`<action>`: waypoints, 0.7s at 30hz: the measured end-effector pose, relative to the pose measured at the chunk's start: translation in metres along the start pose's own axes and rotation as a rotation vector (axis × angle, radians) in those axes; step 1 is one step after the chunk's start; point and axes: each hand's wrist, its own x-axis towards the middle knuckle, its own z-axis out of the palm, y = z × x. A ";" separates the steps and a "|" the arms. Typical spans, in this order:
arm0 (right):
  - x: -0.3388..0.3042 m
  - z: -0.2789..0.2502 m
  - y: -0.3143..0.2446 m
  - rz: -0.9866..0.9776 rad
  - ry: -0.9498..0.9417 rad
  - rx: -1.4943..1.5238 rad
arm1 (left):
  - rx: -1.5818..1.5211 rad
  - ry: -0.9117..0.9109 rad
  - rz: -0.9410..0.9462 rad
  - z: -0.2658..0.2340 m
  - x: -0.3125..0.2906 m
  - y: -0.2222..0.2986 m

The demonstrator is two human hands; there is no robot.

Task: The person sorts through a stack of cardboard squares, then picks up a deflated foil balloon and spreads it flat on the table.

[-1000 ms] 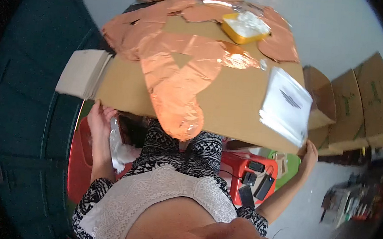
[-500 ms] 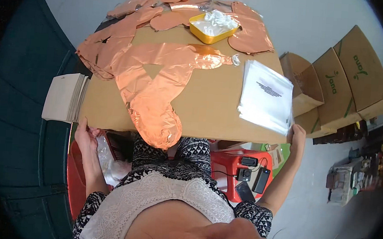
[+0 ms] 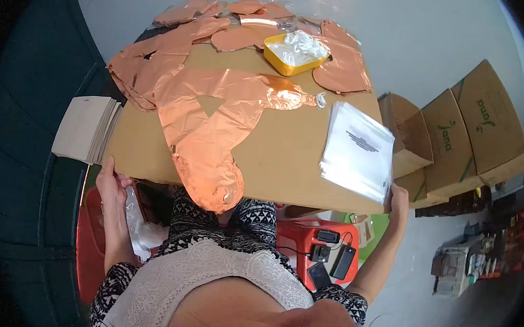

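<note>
My left hand (image 3: 113, 185) is closed on the near left corner of a brown cardboard tabletop (image 3: 287, 156). At the near right corner my right hand (image 3: 398, 204) grips the same board, close beside a stack of clear plastic packets (image 3: 358, 147). Between the hands lies a flat rose-gold foil balloon (image 3: 206, 138), shaped with a triangular hole. Its rounded end hangs over the near edge. A small white tie or ribbon (image 3: 320, 100) sits at its right tip. Behind it stands a yellow tray (image 3: 289, 69) holding white strips.
More foil balloons (image 3: 343, 63) cover the far part of the board. A stack of white cards or booklets (image 3: 82, 128) stands at the left edge. Cardboard boxes (image 3: 443, 140) stand at the right. Below is a red stool (image 3: 302, 236) with small electronic devices and cables.
The whole scene sits slightly lower in the picture, and its right side has shifted a little left. Both hands stay on the board's corners; the balloons and tray keep their places on it.
</note>
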 end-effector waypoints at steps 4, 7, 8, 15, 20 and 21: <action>0.003 0.007 0.002 -0.039 0.051 0.019 | -0.046 -0.014 0.056 -0.008 0.010 -0.009; 0.010 0.007 0.008 -0.075 0.069 0.021 | -0.071 -0.012 0.075 -0.005 0.007 -0.009; 0.013 0.006 0.010 -0.094 0.081 0.020 | -0.082 -0.013 0.094 -0.004 0.006 -0.010; 0.019 0.006 0.012 -0.117 0.113 0.019 | -0.087 -0.039 0.102 0.000 -0.003 -0.012; 0.012 0.010 0.009 -0.116 0.087 0.068 | -0.101 -0.053 0.087 -0.005 0.001 -0.014; 0.010 0.011 0.008 -0.115 0.087 0.068 | -0.111 -0.061 0.079 -0.006 0.003 -0.015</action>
